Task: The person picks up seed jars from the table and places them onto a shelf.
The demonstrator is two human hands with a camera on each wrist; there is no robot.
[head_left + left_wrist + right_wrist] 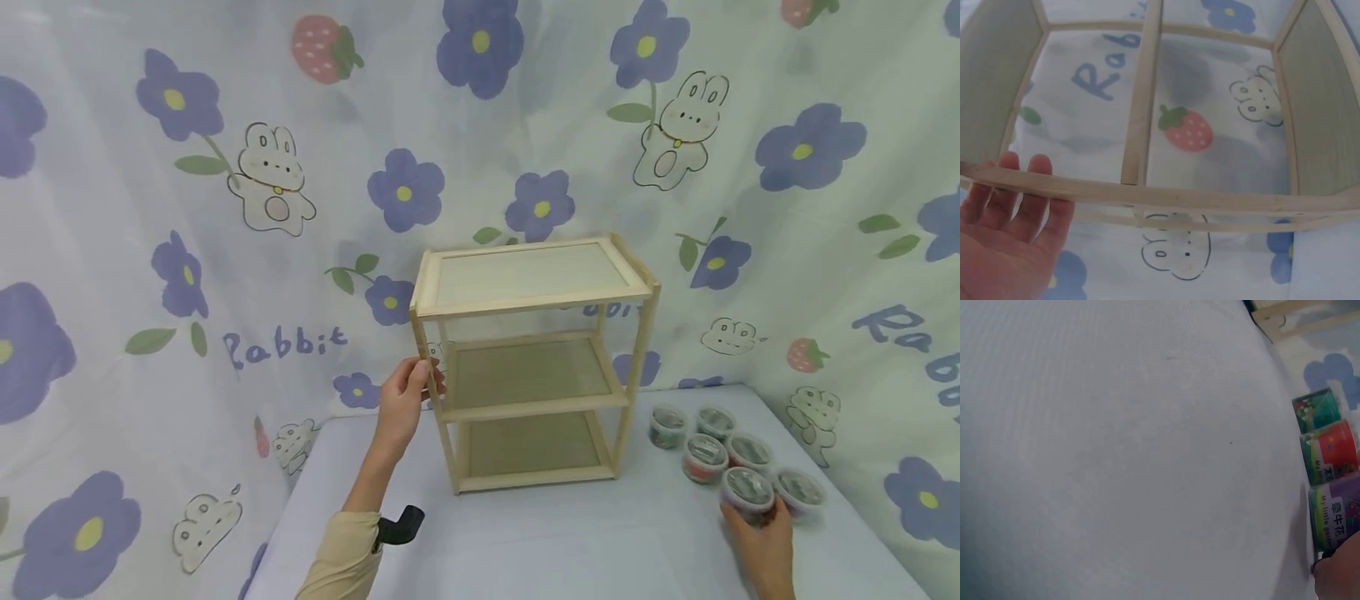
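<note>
A three-tier light wooden shelf (534, 308) stands upright on the white-covered table. My left hand (401, 400) holds its front left post, about halfway up; in the left wrist view the fingers curl behind the post (1210, 200) and their tips show past it. Over at the right, my right hand (761, 546) grips a round clear-lidded tub (748, 490). That tub's purple label (1338, 512) with a flower picture shows in the right wrist view, where only part of the hand appears.
Several similar tubs stand close around the held one, among them a red-labelled tub (705, 458) and a green-labelled tub (667, 427). A patterned cloth (480, 150) with flowers and rabbits hangs behind the table (555, 550).
</note>
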